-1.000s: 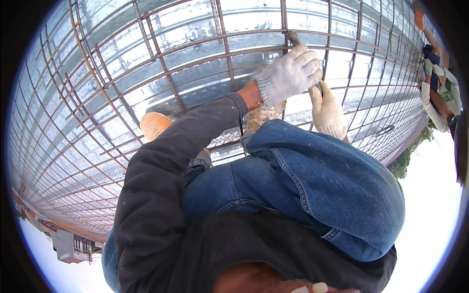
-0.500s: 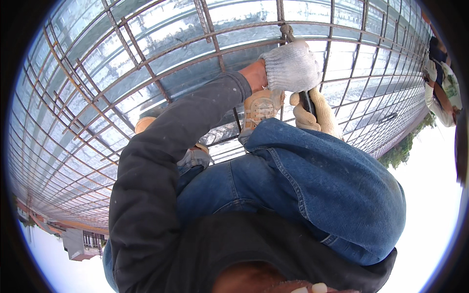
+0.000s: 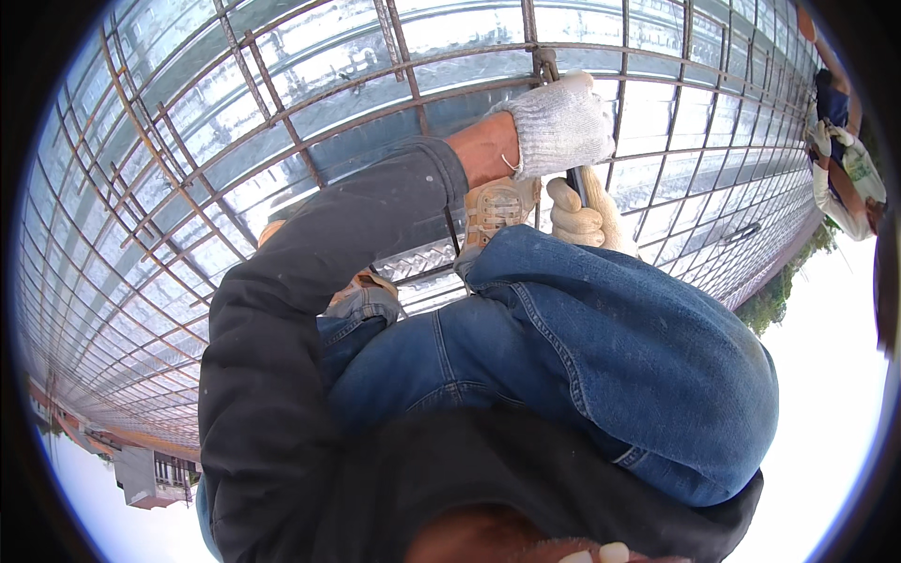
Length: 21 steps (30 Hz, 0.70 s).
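Note:
My left hand, in a white knit glove, is closed just below a crossing of the rusty steel bars. What lies inside its fingers is hidden. A short dark stub shows between this glove and the crossing; whether it belongs to a tool cannot be made out. Right below, my right hand in a cream glove wraps around a dark-handled tool. The tool's upper end disappears behind the left glove, so its exact kind does not show.
The rebar grid spreads over shiny ribbed metal decking. My tan boot stands beside the hands, next to my bent knee. At the far right another person in gloves is partly visible. A building appears at lower left.
My right hand and the tool handle have shifted slightly left. My left hand has moved a little left and stays closed below the bar crossing.

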Available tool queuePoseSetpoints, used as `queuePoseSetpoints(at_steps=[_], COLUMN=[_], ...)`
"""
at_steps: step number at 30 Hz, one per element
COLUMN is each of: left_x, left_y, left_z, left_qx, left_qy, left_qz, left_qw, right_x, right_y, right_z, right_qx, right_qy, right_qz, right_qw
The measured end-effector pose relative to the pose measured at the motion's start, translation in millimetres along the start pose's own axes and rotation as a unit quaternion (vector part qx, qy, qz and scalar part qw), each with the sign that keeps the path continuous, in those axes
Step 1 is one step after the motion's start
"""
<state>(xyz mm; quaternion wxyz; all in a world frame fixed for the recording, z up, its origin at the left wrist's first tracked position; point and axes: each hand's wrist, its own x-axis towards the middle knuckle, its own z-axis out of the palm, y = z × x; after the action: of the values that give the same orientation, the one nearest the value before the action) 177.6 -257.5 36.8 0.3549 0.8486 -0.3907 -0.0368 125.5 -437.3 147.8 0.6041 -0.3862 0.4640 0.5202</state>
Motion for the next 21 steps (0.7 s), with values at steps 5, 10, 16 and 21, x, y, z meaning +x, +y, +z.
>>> queuePoseSetpoints(at_steps=[5, 10, 16, 21], left_x=[-18.0, -30.9, -69.2, -56.0], left_y=[8.8, 0.7, -51.8, -70.2], left_z=[-13.5, -38.4, -52.4, -36.5], left_qx=[0.068, 0.119, -0.031, -0.125], left_qy=[0.052, 0.219, 0.260, 0.239], left_qz=[-0.033, -0.074, -0.376, -0.429], left_qw=[0.996, 0.966, 0.889, 0.862], right_x=[-4.3, -8.8, -0.2, 8.1], right_y=[7.2, 5.3, 11.0, 22.7], right_z=[11.4, 10.2, 20.9, 10.4], right_qx=[0.076, 0.056, -0.132, -0.322], right_qy=[-0.115, -0.149, -0.065, 0.167], right_qz=[0.020, 0.005, -0.068, -0.241], right_qw=[0.990, 0.987, 0.987, 0.900])
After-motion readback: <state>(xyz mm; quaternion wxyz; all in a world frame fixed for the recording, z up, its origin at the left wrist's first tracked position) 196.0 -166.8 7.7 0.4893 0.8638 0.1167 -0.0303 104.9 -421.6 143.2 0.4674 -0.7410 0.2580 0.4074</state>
